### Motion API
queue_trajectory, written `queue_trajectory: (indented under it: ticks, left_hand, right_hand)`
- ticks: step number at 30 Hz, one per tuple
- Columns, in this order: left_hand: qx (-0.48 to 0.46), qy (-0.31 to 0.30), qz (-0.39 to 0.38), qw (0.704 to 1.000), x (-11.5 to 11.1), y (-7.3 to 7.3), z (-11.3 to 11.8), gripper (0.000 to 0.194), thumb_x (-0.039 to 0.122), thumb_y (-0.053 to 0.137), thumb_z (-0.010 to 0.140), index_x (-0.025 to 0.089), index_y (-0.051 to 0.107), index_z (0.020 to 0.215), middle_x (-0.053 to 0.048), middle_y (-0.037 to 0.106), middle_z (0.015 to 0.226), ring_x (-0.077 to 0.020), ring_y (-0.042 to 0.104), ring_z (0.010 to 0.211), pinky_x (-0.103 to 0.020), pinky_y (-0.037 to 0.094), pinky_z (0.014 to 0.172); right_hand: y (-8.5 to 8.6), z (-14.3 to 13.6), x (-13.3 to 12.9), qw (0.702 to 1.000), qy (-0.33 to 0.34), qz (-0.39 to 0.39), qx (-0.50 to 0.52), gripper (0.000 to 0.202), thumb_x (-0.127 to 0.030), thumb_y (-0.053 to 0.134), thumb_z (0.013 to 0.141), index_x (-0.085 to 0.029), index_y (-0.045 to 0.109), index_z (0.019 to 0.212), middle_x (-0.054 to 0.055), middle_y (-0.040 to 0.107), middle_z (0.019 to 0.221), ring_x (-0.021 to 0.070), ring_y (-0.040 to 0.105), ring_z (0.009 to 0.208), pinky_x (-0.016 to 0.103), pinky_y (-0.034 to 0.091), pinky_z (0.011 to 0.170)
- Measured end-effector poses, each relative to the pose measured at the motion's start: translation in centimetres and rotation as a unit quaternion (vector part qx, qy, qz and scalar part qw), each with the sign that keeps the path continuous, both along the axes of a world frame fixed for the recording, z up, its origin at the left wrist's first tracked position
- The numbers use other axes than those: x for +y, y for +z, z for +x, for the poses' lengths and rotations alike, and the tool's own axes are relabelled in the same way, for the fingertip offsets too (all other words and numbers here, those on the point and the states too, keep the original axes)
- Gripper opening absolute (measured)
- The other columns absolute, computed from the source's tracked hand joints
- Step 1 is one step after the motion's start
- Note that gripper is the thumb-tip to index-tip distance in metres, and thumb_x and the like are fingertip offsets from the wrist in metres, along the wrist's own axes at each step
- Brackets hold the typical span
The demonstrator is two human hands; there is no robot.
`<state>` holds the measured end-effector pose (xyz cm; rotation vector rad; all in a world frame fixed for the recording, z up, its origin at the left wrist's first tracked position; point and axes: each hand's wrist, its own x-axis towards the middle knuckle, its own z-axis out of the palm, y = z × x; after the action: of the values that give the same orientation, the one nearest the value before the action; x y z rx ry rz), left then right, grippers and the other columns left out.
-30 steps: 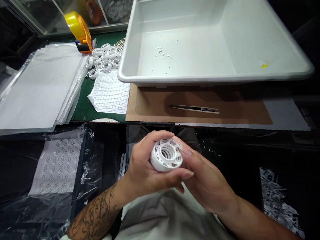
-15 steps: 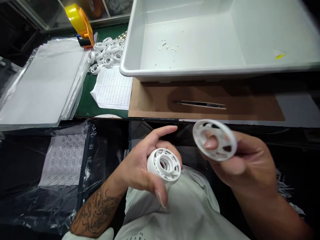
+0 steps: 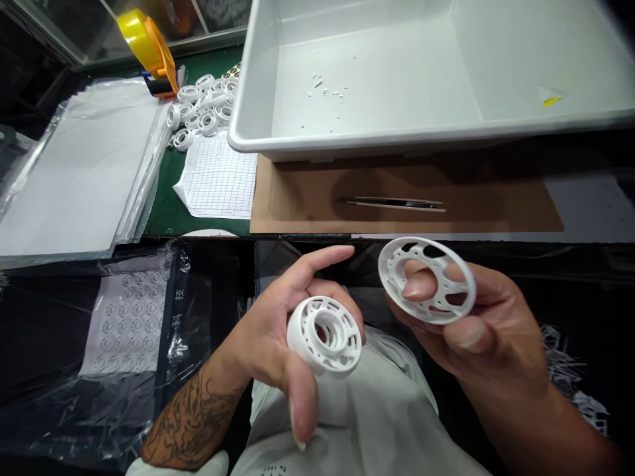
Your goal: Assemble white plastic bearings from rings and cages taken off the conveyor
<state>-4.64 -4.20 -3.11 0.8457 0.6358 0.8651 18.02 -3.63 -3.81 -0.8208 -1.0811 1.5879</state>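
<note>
In my left hand (image 3: pixel 278 330) rests a thick white plastic wheel (image 3: pixel 325 336) with slots around its face and a stepped hole in the middle. My thumb and index finger are stretched away from it, while the other fingers support it from behind and below. My right hand (image 3: pixel 496 330) grips a thinner white spoked ring (image 3: pixel 459 284), tilted, with one fingertip poking through its centre hole and the thumb at its lower rim. The ring and the wheel are apart, side by side above my lap.
A large white bin (image 3: pixel 377 135) holding small white scraps stands at the back. Tweezers (image 3: pixel 391 202) lie on brown cardboard (image 3: pixel 297 211). To the left are white rings (image 3: pixel 206 109), a gridded sheet (image 3: pixel 218 175), a tape dispenser (image 3: pixel 159 56) and bagged sheets (image 3: pixel 79 165). Trimmings (image 3: pixel 565 363) lie at right.
My right hand has turned the spoked ring slightly, so its face shows more. My left thumb has swung down and away from the wheel. The view has shifted a little.
</note>
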Motion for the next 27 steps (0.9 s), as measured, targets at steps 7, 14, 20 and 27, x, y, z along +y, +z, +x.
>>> queue_trajectory:
  ticks: [7,14,20,27]
  left_hand:
    - [0.037,0.009,0.005,0.999,-0.6,0.4,0.0,0.081,0.048,0.087,0.080,0.029,0.057,0.152,-0.004,0.076,0.093,-0.0178,0.072,0.083,-0.029,0.062,0.082]
    - [0.090,-0.004,-0.006,0.996,-0.5,0.7,-0.3,0.099,0.063,0.087,0.070,0.029,0.052,0.156,-0.005,0.077,0.101,-0.0226,0.074,0.091,-0.035,0.062,0.090]
    - [0.085,-0.018,-0.034,0.996,0.3,-0.3,-0.6,0.116,0.069,0.094,0.054,0.024,0.055,0.154,-0.006,0.077,0.097,-0.0221,0.073,0.084,-0.029,0.061,0.076]
    - [-0.006,0.019,-0.048,0.999,0.6,-0.1,-0.3,0.099,0.064,0.093,0.064,0.021,0.061,0.147,-0.008,0.080,0.090,-0.0161,0.071,0.072,-0.023,0.057,0.066]
  right_hand:
    - [0.6,-0.1,0.2,0.992,0.071,0.103,-0.030,0.023,-0.042,0.084,0.103,-0.040,0.082,0.126,-0.002,0.055,0.064,0.0120,0.043,0.046,0.025,0.033,0.043]
    - [0.7,0.1,0.7,0.953,0.151,0.234,-0.123,0.019,-0.029,0.071,0.112,-0.028,0.073,0.131,0.000,0.069,0.075,0.0161,0.062,0.057,0.028,0.044,0.055]
    - [0.6,-0.5,0.8,0.952,0.224,0.172,-0.118,0.010,-0.030,0.071,0.111,-0.020,0.071,0.111,-0.004,0.062,0.064,0.0108,0.050,0.047,0.023,0.036,0.048]
    - [0.4,-0.1,-0.2,0.986,0.083,-0.110,0.097,0.030,-0.058,0.073,0.108,-0.029,0.065,0.111,-0.007,0.060,0.053,0.0108,0.038,0.034,0.020,0.027,0.034]
